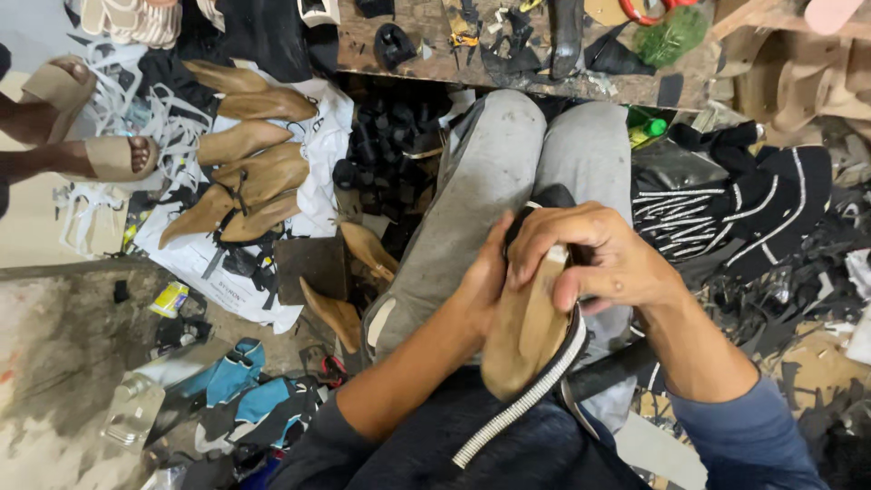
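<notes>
— What colours sit at the centre?
— A tan wooden shoe last [526, 327] with a black-and-white ribbed strap [526, 399], over grey trousers [490, 191].
— Toward three o'clock?
— Black cloth with white stripes [735, 209].
— And ten o'clock?
— More tan lasts [245, 172] on a white sheet [318, 195]; blue scraps [240, 386] lie at seven.

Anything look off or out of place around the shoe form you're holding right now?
One thing: the striped strap trails loose off the wooden shoe form onto the lap, unfastened. Both the left hand and right hand grip the form. Scraps litter the floor.
</notes>
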Demonstrator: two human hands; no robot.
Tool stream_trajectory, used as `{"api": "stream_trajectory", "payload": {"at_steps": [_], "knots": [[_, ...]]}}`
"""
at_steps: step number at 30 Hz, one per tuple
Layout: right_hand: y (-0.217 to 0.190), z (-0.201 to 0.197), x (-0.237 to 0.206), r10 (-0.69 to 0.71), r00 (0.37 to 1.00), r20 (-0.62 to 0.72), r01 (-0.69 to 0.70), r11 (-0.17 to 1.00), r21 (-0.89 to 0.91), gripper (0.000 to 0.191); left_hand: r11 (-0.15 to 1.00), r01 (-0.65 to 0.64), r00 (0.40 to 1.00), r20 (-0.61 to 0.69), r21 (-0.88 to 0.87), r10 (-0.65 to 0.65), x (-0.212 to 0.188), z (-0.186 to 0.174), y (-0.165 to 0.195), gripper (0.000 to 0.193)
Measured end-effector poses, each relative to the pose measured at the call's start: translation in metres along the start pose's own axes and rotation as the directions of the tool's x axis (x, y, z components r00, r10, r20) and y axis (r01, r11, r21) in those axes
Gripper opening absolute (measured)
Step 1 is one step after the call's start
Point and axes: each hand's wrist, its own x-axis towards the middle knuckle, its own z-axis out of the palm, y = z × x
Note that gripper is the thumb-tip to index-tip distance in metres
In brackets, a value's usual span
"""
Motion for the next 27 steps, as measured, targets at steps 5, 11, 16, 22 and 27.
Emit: {"api": "stream_trajectory", "payload": {"at_steps": [5,11,16,22,27], "knots": [[0.01,0.004,-0.024,0.22,0.813,-0.539,-0.292,0.955,-0.051,0.022,0.382,-0.311,0.837,0.06,0.87,0.544,-0.057,0.039,0.007,0.072],[0.017,0.009,-0.012,0.225,0.697,-0.681,-0.405,0.907,-0.114,0.015,0.205,-0.514,0.825,0.414,0.833,0.386,-0.079,0.096,0.018,0.065],[0.021,0.023,-0.002,0.178,0.663,-0.727,-0.441,0.878,-0.187,0.014,0.03,-0.454,0.621,0.292,0.891,0.728,-0.063,0.107,0.013,0.03],[0.028,0.022,0.002,0.206,0.608,-0.767,-0.449,0.886,-0.118,0.014,-0.504,-0.175,0.459,0.523,0.846,0.718,-0.081,0.109,0.021,0.019],[0.032,0.023,0.003,0.181,0.653,-0.736,-0.391,0.912,-0.122,0.013,-0.321,-0.293,0.481,0.429,0.9,0.765,-0.077,0.109,0.028,0.018]]}}
